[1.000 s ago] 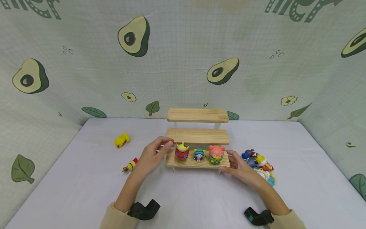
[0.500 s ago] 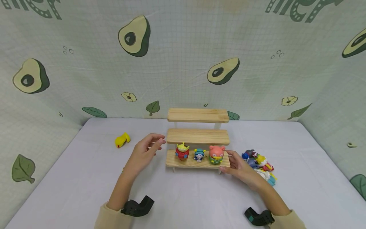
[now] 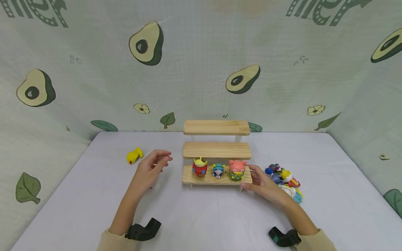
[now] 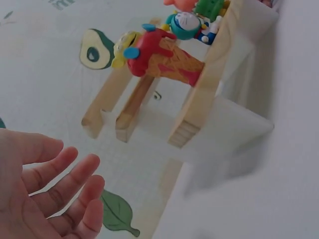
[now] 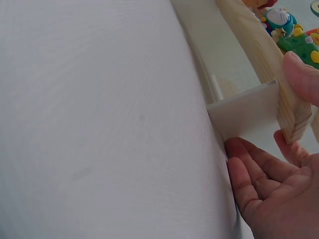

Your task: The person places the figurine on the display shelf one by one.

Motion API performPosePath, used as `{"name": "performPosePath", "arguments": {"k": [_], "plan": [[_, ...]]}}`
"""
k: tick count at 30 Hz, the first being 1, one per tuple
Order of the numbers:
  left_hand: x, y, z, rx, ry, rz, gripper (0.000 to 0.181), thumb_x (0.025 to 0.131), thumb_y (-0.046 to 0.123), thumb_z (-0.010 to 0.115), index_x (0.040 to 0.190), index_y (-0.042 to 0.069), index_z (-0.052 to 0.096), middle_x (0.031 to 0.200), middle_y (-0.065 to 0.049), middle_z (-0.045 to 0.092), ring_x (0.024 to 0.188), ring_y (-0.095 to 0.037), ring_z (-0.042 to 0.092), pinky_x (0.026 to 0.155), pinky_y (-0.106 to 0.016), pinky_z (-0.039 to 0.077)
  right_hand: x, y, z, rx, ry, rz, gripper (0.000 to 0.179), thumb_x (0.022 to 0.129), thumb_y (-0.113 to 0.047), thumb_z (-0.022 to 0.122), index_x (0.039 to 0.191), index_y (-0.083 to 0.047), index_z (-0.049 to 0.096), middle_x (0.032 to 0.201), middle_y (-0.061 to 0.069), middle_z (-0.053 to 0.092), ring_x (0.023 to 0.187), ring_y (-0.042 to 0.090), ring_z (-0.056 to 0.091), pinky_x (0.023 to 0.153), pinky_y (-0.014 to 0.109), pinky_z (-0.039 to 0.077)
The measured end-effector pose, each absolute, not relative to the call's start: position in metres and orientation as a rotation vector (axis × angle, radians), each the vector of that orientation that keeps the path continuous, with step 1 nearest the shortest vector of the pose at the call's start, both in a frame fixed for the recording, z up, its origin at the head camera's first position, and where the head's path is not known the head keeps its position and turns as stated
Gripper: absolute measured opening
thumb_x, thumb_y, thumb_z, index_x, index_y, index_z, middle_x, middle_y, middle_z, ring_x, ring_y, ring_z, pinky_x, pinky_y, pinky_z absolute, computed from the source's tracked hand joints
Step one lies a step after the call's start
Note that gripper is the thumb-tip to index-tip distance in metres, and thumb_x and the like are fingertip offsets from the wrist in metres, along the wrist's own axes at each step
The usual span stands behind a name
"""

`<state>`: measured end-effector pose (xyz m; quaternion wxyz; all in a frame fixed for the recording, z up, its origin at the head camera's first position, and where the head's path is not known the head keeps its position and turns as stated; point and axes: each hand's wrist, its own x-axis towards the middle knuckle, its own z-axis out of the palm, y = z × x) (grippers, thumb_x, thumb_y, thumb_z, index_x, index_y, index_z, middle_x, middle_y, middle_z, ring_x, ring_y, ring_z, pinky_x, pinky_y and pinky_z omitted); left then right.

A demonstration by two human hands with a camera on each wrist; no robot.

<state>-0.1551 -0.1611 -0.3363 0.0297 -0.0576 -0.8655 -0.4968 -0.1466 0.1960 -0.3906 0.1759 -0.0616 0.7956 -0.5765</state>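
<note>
Wooden shelf stand (image 3: 216, 150): its lowest step's near end is pinched between thumb and fingers of the right grip (image 3: 262, 184), while the left grip (image 3: 150, 169) is relaxed, holding nothing, apart from the other end. Just beside the right grip, on that step, stands a pink figure (image 3: 237, 169); farther off, a blue figure (image 3: 218, 170), then a red figure (image 3: 199, 168). Right of the right grip lies a toy pile (image 3: 285, 177) on the table (image 3: 201, 219); left of the left grip, a yellow toy (image 3: 132, 157).
</note>
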Motion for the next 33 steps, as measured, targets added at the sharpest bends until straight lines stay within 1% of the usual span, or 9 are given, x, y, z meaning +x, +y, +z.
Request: {"name": "performPosePath", "arguments": {"k": [5,9,16,18,21,25,27,30,33], "plan": [[-0.149,-0.179,-0.343,-0.183,-2.636,-1.505,0.027,0.096,0.027,0.052,0.117,0.010,0.057,0.109,-0.009,0.066,0.094,-0.020,0.058,0.076,-0.022,0.050,-0.146,0.197,-0.391,-0.167,2.255,-1.629,0.073,0.086,-0.027,0.065,0.142,-0.008,0.022,0.143,0.024,0.036,0.132,0.039,0.036,0.100,0.045,0.040],[-0.144,-0.194,-0.351,-0.199,-2.635,-1.483,0.026,0.095,0.027,0.053,0.115,0.010,0.057,0.107,-0.011,0.065,0.095,-0.018,0.060,0.079,-0.016,0.048,-0.146,0.197,-0.390,-0.164,2.254,-1.627,0.073,0.086,-0.027,0.065,0.142,-0.008,0.022,0.143,0.024,0.036,0.132,0.039,0.035,0.101,0.046,0.040],[-0.136,-0.212,-0.362,-0.223,-2.686,-1.414,0.028,0.094,0.025,0.055,0.117,0.009,0.056,0.107,-0.010,0.064,0.093,0.002,0.056,0.082,-0.008,0.043,-0.147,0.197,-0.391,-0.160,2.258,-1.628,0.073,0.086,-0.027,0.065,0.142,-0.008,0.023,0.142,0.024,0.036,0.132,0.039,0.035,0.101,0.046,0.039],[-0.134,-0.217,-0.364,-0.220,-2.712,-1.405,0.030,0.094,0.026,0.054,0.119,0.008,0.055,0.109,-0.010,0.064,0.094,0.004,0.055,0.083,-0.008,0.043,-0.147,0.196,-0.391,-0.160,2.256,-1.630,0.073,0.086,-0.027,0.065,0.142,-0.008,0.023,0.142,0.024,0.036,0.132,0.039,0.035,0.102,0.047,0.038],[-0.132,-0.223,-0.366,-0.201,-2.761,-1.386,0.032,0.095,0.027,0.053,0.120,0.008,0.056,0.113,-0.009,0.063,0.097,-0.001,0.056,0.082,-0.009,0.044,-0.147,0.196,-0.392,-0.166,2.251,-1.629,0.073,0.086,-0.027,0.065,0.142,-0.008,0.022,0.143,0.024,0.035,0.133,0.040,0.033,0.102,0.047,0.037],[-0.132,-0.230,-0.370,-0.177,-2.823,-1.373,0.031,0.095,0.028,0.053,0.120,0.010,0.058,0.118,-0.008,0.062,0.107,-0.017,0.056,0.082,-0.016,0.047,-0.147,0.196,-0.392,-0.171,2.248,-1.631,0.073,0.086,-0.027,0.065,0.142,-0.008,0.022,0.143,0.024,0.035,0.134,0.040,0.033,0.103,0.048,0.037],[-0.132,-0.233,-0.373,-0.179,-2.849,-1.364,0.031,0.094,0.028,0.054,0.120,0.010,0.058,0.121,-0.007,0.060,0.111,-0.023,0.054,0.086,-0.022,0.047,-0.147,0.196,-0.392,-0.172,2.249,-1.633,0.073,0.086,-0.026,0.066,0.142,-0.008,0.022,0.143,0.024,0.036,0.133,0.040,0.033,0.103,0.048,0.037],[-0.133,-0.236,-0.378,-0.206,-2.876,-1.332,0.032,0.092,0.025,0.059,0.120,0.011,0.058,0.122,-0.006,0.058,0.111,-0.024,0.054,0.090,-0.027,0.046,-0.146,0.196,-0.391,-0.173,2.250,-1.635,0.073,0.086,-0.026,0.066,0.142,-0.008,0.023,0.142,0.024,0.037,0.133,0.039,0.034,0.103,0.048,0.037],[-0.133,-0.238,-0.382,-0.240,-2.883,-1.320,0.034,0.087,0.019,0.065,0.120,0.010,0.058,0.120,-0.007,0.057,0.106,-0.022,0.056,0.089,-0.028,0.047,-0.146,0.196,-0.391,-0.178,2.253,-1.634,0.073,0.086,-0.026,0.066,0.142,-0.008,0.023,0.142,0.024,0.037,0.133,0.039,0.034,0.102,0.047,0.037]]}}
